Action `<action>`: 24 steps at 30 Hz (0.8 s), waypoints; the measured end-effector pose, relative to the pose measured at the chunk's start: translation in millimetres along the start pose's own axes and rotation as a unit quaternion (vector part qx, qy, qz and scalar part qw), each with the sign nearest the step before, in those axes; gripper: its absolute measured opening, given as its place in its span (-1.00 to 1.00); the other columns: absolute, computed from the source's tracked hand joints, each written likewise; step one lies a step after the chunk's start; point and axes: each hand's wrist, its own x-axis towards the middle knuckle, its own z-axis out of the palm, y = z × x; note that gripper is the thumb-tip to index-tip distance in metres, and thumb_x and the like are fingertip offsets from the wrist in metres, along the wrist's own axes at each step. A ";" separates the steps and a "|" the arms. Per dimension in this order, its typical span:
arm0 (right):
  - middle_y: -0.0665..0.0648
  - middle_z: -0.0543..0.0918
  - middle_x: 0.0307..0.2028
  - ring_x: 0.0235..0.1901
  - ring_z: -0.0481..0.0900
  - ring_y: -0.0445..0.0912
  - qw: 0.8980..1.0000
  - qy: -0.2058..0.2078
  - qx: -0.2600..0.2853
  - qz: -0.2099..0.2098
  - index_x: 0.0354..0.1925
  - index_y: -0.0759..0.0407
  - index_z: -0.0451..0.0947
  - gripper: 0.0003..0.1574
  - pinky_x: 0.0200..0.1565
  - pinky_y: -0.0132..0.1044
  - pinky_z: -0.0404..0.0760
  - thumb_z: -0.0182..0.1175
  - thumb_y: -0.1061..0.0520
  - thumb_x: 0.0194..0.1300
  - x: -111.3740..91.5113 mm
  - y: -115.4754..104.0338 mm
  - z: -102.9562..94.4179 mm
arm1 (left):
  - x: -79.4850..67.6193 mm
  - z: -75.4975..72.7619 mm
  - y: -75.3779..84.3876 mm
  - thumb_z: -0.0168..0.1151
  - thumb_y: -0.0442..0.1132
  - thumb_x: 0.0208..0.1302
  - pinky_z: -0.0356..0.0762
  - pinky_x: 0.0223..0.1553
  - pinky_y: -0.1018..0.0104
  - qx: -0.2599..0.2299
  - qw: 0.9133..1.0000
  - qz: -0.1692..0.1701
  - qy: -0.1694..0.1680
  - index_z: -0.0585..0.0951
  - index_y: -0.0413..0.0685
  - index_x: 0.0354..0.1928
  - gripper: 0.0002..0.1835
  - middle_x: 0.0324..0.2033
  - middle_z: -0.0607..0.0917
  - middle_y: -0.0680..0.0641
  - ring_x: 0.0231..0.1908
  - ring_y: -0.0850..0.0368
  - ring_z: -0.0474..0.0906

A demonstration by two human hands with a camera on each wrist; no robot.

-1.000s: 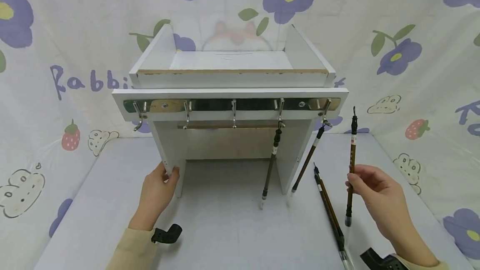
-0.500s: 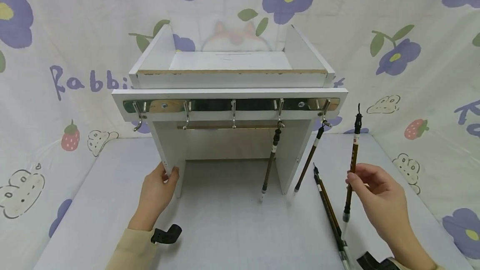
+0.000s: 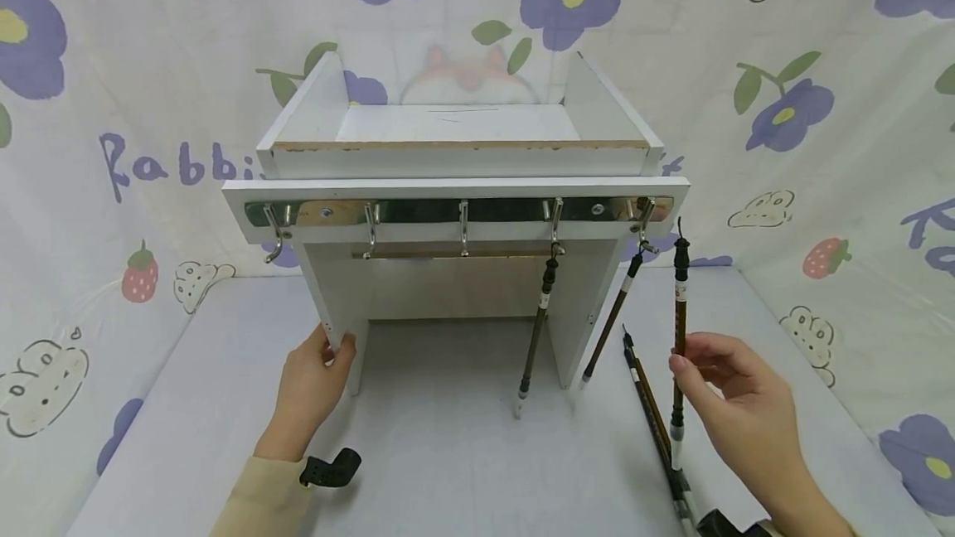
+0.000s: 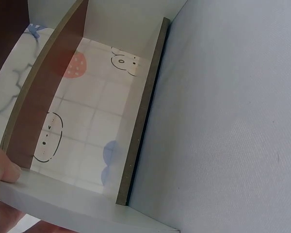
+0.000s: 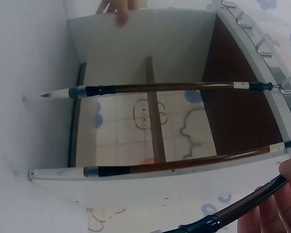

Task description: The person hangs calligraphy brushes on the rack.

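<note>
My right hand [image 3: 739, 413] pinches a calligraphy brush [image 3: 680, 305] between thumb and fingers. This brush stands nearly upright, hanging loop up and pale bristles down, right of the white shelf [image 3: 448, 186]. In the right wrist view its dark handle [image 5: 247, 203] crosses the lower right corner. My left hand [image 3: 309, 392] grips the front edge of the shelf's left side panel, thumb inside. A metal hook rail [image 3: 418, 210] runs along the shelf's front. One brush [image 3: 539, 326] hangs by its loop from the second hook from the right, another brush [image 3: 613, 317] from the rightmost hook.
A couple of brushes [image 3: 655, 417] lie together on the white tabletop [image 3: 462, 471], right of the shelf and close to my right hand. The three hooks on the left [image 3: 370, 230] carry nothing. Behind the shelf hangs a flower-patterned cloth [image 3: 746, 23].
My right hand has moved the brush slightly left, toward the rightmost hook, after a small tilt to the right. The left hand keeps its grip on the shelf panel. The hanging brushes sway slightly.
</note>
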 end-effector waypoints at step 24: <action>0.11 0.64 -0.28 -0.32 0.61 -0.18 0.995 -0.077 -0.007 -0.068 -0.14 0.30 0.61 -0.58 -0.25 -0.47 0.59 0.30 0.58 0.03 4.8 -20.8 30.9 | -0.5 0.2 1.4 -0.03 -0.08 0.47 0.58 -0.13 -0.17 0.009 1.000 0.003 0.002 0.37 -0.15 0.33 -0.51 0.17 0.52 -0.31 0.01 -0.35 0.56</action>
